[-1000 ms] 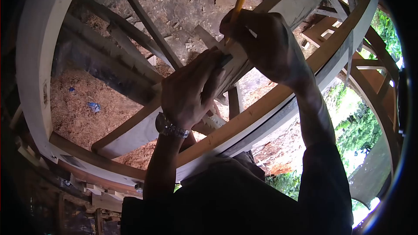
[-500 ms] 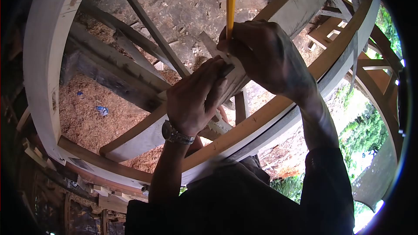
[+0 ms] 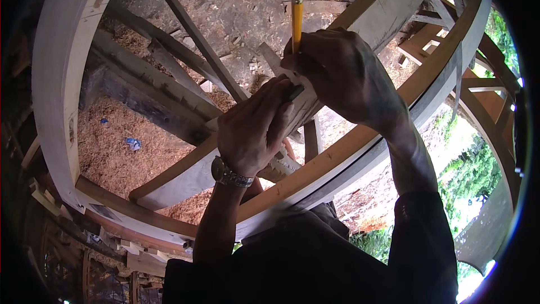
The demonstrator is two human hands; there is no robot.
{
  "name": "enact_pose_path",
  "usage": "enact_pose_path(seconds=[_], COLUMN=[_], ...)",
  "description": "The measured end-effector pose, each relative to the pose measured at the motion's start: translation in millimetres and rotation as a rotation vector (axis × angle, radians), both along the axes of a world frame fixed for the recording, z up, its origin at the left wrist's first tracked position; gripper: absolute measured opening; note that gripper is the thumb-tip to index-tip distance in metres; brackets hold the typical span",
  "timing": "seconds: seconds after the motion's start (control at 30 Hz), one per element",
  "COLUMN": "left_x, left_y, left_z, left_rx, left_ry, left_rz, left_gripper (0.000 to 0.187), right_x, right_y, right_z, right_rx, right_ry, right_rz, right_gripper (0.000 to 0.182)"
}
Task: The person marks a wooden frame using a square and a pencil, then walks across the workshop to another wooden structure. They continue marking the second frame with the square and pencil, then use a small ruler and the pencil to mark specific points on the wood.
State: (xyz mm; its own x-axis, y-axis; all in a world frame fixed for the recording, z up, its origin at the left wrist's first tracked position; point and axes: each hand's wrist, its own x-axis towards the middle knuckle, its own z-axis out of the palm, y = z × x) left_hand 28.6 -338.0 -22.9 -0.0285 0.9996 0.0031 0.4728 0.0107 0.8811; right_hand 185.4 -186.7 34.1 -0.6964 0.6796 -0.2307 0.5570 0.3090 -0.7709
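Note:
My right hand (image 3: 346, 76) pinches a yellow pencil (image 3: 297, 19), its red eraser end up and its tip hidden behind my fingers. Just below and to the left, my left hand (image 3: 253, 126), wearing a metal-band watch (image 3: 228, 175) on the wrist, is closed with fingers together over a wide wooden spoke (image 3: 388, 8). A small dark piece (image 3: 293, 91) shows at the left fingertips; what it belongs to I cannot tell. From between the hands a pale flat strip (image 3: 270, 55) juts out past the spoke's side.
A large curved wooden rim (image 3: 320, 169) passes under my forearms and rises at the left. Timber beams (image 3: 152, 90) cross beneath the spoke. Wood shavings (image 3: 118, 163) and a blue scrap (image 3: 133, 144) lie on the ground. More curved framework (image 3: 486, 115) stands at the right, before green plants.
The pencil has dropped slightly in view, still in my right hand. My left hand stays on the spoke, nearly unmoved, and the whole view has shifted a little.

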Motion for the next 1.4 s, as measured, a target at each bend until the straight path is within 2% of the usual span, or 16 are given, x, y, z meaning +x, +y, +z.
enact_pose_path(seconds=[0.57,0.73,0.97,1.17,1.4], left_x=[0,0,0,0,0], left_y=[0,1,-1,-1,-2], left_z=[-4,-5,-4,-3,-4], left_rx=[0.036,0.052,0.045,0.039,0.047], left_ry=[0.018,-0.008,0.006,0.029,0.025], left_rz=[0.005,0.014,0.011,-0.004,0.000], left_gripper=[0.032,0.030,0.030,0.032,0.032], right_x=[0,6,-3,2,2], right_y=[6,13,4,3,5], right_z=[6,1,7,0,5], right_rx=[0.120,0.114,-0.047,0.117,0.015], right_ry=[-0.049,0.180,-0.028,0.145,0.093], right_rz=[0.144,0.007,-0.032,0.010,0.032], right_gripper=[0.014,0.014,0.014,0.016,0.014])
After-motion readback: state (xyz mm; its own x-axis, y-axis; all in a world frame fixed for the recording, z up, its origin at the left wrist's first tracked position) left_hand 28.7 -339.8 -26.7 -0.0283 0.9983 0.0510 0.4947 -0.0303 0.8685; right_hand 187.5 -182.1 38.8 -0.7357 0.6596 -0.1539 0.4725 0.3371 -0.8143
